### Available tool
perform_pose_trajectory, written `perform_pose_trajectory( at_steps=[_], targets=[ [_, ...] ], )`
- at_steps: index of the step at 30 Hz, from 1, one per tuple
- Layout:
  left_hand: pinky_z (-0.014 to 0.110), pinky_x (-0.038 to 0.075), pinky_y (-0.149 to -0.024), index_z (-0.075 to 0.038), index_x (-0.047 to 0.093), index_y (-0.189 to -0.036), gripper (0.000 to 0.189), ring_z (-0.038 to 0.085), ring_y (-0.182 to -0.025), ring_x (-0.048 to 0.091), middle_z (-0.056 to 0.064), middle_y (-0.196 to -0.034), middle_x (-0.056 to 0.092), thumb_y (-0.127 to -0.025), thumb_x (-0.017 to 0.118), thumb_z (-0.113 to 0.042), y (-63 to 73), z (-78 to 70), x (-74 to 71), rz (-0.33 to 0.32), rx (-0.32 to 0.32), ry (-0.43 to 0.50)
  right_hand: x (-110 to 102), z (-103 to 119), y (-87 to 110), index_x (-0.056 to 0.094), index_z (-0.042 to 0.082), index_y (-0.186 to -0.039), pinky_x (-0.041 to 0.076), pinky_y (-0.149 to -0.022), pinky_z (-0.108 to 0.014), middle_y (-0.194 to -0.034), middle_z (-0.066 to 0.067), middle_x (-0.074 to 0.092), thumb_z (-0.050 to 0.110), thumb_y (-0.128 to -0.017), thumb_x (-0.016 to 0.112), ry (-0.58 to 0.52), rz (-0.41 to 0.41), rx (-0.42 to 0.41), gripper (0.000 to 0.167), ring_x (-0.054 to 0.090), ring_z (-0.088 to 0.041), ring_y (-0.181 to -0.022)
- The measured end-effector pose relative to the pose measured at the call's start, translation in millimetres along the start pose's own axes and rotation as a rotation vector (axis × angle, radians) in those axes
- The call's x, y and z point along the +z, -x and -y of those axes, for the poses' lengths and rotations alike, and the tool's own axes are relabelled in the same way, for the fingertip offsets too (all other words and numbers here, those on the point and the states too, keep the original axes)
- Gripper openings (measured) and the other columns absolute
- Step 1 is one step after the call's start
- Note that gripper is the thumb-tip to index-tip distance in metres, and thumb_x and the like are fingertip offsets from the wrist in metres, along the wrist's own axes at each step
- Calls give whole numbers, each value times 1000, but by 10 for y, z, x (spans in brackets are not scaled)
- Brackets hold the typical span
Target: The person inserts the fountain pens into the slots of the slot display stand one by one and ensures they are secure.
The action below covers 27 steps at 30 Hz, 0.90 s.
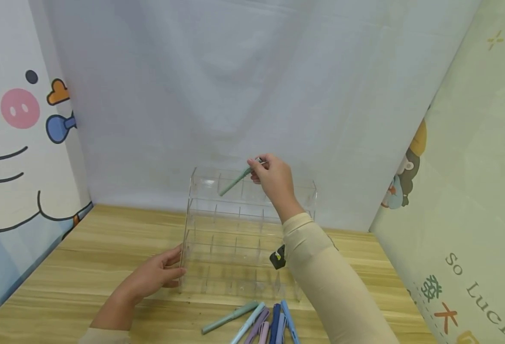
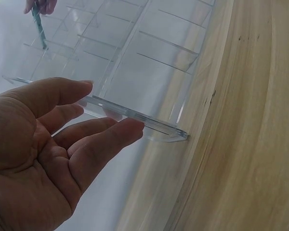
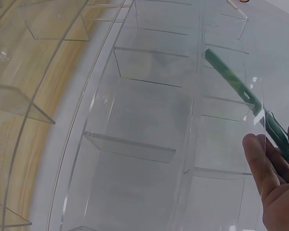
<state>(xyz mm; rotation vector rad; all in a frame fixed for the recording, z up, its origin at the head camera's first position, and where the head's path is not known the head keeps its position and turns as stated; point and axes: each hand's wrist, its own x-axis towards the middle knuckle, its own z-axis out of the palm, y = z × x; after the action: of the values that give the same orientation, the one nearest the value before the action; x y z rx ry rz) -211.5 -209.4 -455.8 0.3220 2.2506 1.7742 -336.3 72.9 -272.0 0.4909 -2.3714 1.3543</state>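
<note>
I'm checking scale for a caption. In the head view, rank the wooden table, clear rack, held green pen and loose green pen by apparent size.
1. Wooden table
2. Clear rack
3. Held green pen and loose green pen: lengths look close and the held one is partly covered, so unranked.

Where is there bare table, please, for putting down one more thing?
Bare wood of the table shows between the left hand and the left printed panel; a smaller strip lies between the right sleeve and the right printed panel. It is crowded in front of the clear rack, where the loose pens lie bunched together.
</note>
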Motion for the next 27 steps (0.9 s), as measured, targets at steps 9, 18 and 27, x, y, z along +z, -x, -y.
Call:
perform_pose_trajectory(
  at_steps=[9,18,27],
  targets=[
    [38,57,-92,-9,17,-158,85,46,-137,38,26,-159,19,-94,67,-33,15,12,-7,5,-1,1,-97,78,43,68,8,-97,60,-70,-26,-86,-6,72,43,-95,64,130,21,59,35,71,-16,-77],
    [40,57,-92,-9,17,-158,81,47,-135,41,27,-159,19,-96,65,-30,27,-16,-11,11,27,-4,-152,89,46,68,12,-96,59,-76,-32,-86,-2,71,48,-95,62,204,63,93,37,69,-15,-83],
    [41,56,-93,-13,16,-159,85,46,-138,37,22,-161,17,-94,66,-35,19,9,-29,21,-7,1,-264,96,42,66,14,-120,59,-77,-35,-97,-3,72,69,-89,53,145,31,97,63,70,-17,-87]
  ],
)
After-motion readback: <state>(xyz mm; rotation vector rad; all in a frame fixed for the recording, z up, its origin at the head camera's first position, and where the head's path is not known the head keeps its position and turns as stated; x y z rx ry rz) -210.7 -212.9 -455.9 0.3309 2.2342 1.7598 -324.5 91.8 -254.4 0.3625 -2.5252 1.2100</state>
